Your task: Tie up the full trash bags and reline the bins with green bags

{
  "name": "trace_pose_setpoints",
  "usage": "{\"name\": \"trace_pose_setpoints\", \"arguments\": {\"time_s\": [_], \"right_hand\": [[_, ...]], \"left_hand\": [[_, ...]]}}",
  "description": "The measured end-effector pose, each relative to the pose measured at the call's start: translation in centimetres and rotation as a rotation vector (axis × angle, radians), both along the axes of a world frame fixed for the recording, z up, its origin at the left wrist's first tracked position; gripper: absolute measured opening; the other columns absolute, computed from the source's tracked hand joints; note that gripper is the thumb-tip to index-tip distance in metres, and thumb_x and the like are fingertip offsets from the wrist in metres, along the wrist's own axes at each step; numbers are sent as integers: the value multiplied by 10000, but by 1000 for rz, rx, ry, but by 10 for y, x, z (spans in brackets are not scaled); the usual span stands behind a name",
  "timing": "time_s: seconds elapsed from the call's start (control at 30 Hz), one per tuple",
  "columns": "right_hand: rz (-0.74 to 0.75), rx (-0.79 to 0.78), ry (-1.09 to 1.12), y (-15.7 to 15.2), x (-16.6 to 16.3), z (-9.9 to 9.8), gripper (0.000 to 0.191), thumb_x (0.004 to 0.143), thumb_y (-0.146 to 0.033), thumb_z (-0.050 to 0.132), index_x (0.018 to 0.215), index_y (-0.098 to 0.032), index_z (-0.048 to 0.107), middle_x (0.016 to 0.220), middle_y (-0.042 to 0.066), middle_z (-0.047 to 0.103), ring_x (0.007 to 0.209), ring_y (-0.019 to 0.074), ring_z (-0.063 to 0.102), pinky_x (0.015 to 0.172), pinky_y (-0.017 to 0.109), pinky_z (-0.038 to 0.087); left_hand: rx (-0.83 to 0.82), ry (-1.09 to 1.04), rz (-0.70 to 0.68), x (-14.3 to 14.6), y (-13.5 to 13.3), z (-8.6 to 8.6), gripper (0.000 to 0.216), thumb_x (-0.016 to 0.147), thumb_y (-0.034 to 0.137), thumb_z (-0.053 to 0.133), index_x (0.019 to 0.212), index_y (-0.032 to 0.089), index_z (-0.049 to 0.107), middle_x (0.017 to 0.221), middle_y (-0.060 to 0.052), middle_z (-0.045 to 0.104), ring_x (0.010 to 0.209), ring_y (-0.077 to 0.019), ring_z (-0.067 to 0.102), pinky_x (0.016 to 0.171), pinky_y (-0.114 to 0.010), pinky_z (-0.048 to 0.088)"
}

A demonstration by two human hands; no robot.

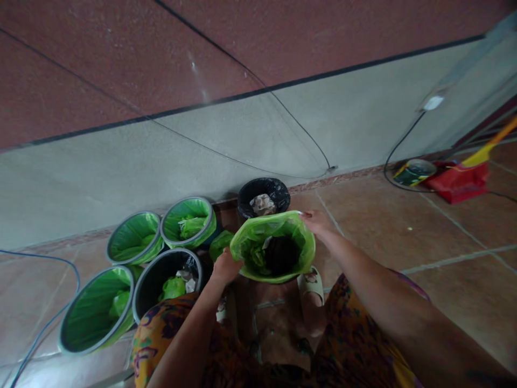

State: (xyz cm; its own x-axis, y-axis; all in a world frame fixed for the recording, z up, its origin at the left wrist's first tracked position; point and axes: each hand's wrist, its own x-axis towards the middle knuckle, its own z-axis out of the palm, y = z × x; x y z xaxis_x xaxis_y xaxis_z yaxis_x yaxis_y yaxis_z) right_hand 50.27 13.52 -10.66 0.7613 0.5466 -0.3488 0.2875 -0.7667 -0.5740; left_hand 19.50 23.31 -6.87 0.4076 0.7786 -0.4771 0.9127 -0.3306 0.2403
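Note:
Between my feet is a bin lined with a light green plastic bag (274, 221), its mouth spread wide. Something dark lies at the bottom, beside crumpled green plastic. My left hand (227, 265) is closed on the bag's left edge. On the far right edge, my right hand (317, 222) pinches the bag's rim. A black-lined bin (245, 194) with crumpled paper-like waste stands just beyond, by the wall. More green plastic (220, 243) lies beside my left hand.
To the left stand several grey-rimmed bins (97, 312), mostly green-lined. A blue cable (44, 323) runs along the tiles at far left. At right, by the wall, are a tin can (412, 173) and a red dustpan (460, 183). Black wires hang down the wall.

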Motion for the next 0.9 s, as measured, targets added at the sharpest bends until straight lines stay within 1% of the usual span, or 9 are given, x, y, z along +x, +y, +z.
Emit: {"name": "trace_pose_setpoints", "arguments": {"time_s": [0.1, 0.2, 0.3, 0.43, 0.53, 0.67, 0.73, 0.8, 0.9], "right_hand": [[-74, 121, 84, -1, 0, -4, 261, 810, -365, 614, 916, -167, 746, 906, 79, 755, 760, 178, 691, 615, 231, 476], [-74, 304, 79, -1, -4, 7, 228, 783, -352, 602, 841, -178, 738, 833, 50, 749, 723, 155, 659, 613, 224, 451], [-16, 457, 97, 0, -12, 26, 253, 768, -383, 583, 782, -172, 721, 756, 32, 725, 704, 150, 626, 650, 238, 441], [40, 499, 125, 1, -24, 47, 269, 748, -406, 574, 690, -169, 686, 624, 8, 658, 622, 145, 562, 609, 249, 399], [9, 553, 175, 4, -32, 52, 269, 724, -426, 593, 657, -174, 656, 595, 0, 627, 600, 139, 529, 593, 251, 386], [-10, 744, 292, 11, -38, 47, 317, 695, -491, 641, 722, -177, 671, 686, 4, 658, 675, 140, 555, 662, 260, 424], [-75, 799, 355, 14, -38, 45, 318, 671, -496, 679, 691, -180, 649, 686, 0, 656, 683, 137, 565, 679, 264, 440], [-199, 847, 423, 15, -34, 44, 308, 667, -474, 703, 653, -185, 599, 677, 0, 650, 674, 136, 579, 672, 265, 458], [-392, 887, 486, 11, -21, 48, 224, 771, -393, 643, 731, -188, 562, 806, 43, 687, 761, 157, 640, 686, 268, 501]], "left_hand": [[-3, -28, -93, 1, 1, -1, 180, 782, 143, 528, 892, 135, 670, 977, -159, 722, 967, -259, 681, 785, -291, 474], [28, -181, -29, 3, 6, 0, 166, 749, 106, 524, 779, 161, 678, 801, -101, 721, 847, -229, 686, 731, -278, 476], [39, -430, 107, 3, 12, 0, 172, 723, 118, 556, 819, 180, 684, 708, -44, 698, 756, -189, 667, 677, -253, 475], [-28, -714, 254, 4, 21, 4, 214, 667, 144, 624, 870, 176, 684, 681, -18, 680, 659, -159, 632, 629, -246, 469], [-111, -932, 350, 11, 21, 15, 261, 647, 176, 663, 907, 164, 681, 717, -16, 679, 638, -142, 619, 618, -245, 471], [-274, -1219, 481, 26, 16, 35, 341, 611, 188, 715, 949, 153, 682, 787, -14, 683, 663, -118, 619, 646, -237, 488], [-411, -1306, 634, 28, 16, 42, 319, 589, 161, 719, 904, 143, 676, 745, -5, 667, 638, -107, 608, 628, -231, 489], [-524, -1361, 814, 26, 18, 45, 280, 582, 112, 692, 860, 137, 662, 695, 7, 642, 596, -89, 588, 601, -217, 486], [-600, -1390, 962, 16, 25, 47, 270, 574, 31, 616, 820, 136, 652, 640, 22, 599, 555, -59, 555, 568, -179, 469]]}}
